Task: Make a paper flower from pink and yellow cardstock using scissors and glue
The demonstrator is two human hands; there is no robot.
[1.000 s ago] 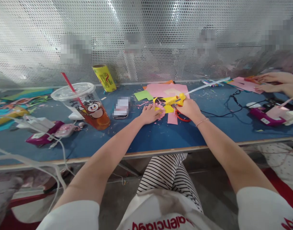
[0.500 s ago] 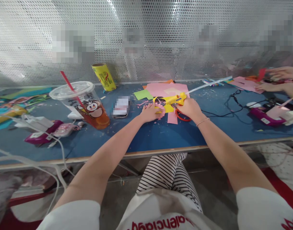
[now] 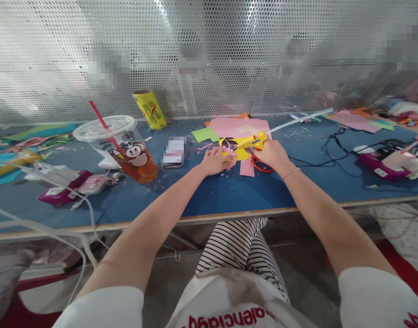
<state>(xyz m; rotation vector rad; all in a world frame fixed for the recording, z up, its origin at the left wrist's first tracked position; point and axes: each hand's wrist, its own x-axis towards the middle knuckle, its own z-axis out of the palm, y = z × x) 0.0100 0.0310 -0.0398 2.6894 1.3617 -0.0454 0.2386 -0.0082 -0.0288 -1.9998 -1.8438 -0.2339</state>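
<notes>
My right hand (image 3: 272, 155) is wrapped round a yellow glue gun (image 3: 251, 141), its nozzle pointing left and a clear glue stick (image 3: 299, 120) sticking out of its back. Fringed pink paper (image 3: 231, 157) lies under the fingers of my left hand (image 3: 214, 161), which are bent and pressed together on it. Between the hands is yellow paper (image 3: 242, 155). Red-handled scissors (image 3: 262, 168) lie below my right hand, partly covered by it. A pink paper strip (image 3: 247, 167) rests beside them, and pink sheets (image 3: 236, 126) lie behind.
On the left stand a plastic cup (image 3: 135, 155) with a red straw and a yellow roll (image 3: 150, 109). A phone (image 3: 174, 152) lies near my left hand. Purple power strips (image 3: 383, 166) with cables lie at both sides. A perforated metal panel (image 3: 225, 59) rises behind.
The co-worker's hands at the far right have left the view. The whole view has shifted slightly. My hands keep nearly the same pose on the pink paper and the glue gun.
</notes>
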